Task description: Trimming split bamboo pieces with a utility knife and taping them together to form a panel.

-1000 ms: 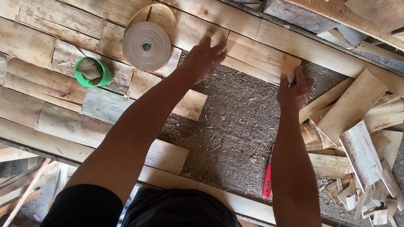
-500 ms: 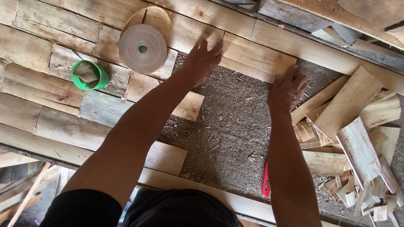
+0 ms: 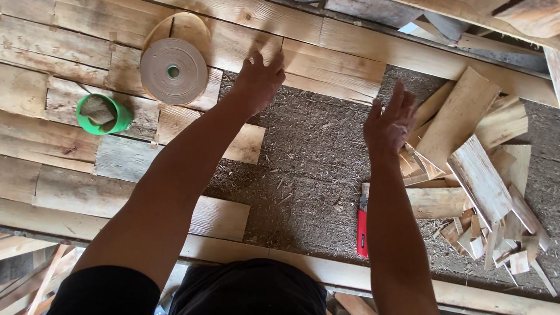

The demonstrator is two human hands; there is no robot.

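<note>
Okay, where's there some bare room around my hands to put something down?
The rough sawdust-covered patch between the left hand and right hand lies bare, bordered by the short boards on its left and the red tool. It is crowded on the right, where the scrap wood pile lies.

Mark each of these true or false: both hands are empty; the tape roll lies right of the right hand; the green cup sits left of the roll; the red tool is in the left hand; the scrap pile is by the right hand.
1. Both hands are empty: true; left hand and right hand hold nothing.
2. False; the tape roll lies left of the left hand.
3. True; the green cup sits lower left of the roll.
4. False; the red tool lies on the surface under the right forearm.
5. True; the scrap pile is right beside it.
</note>
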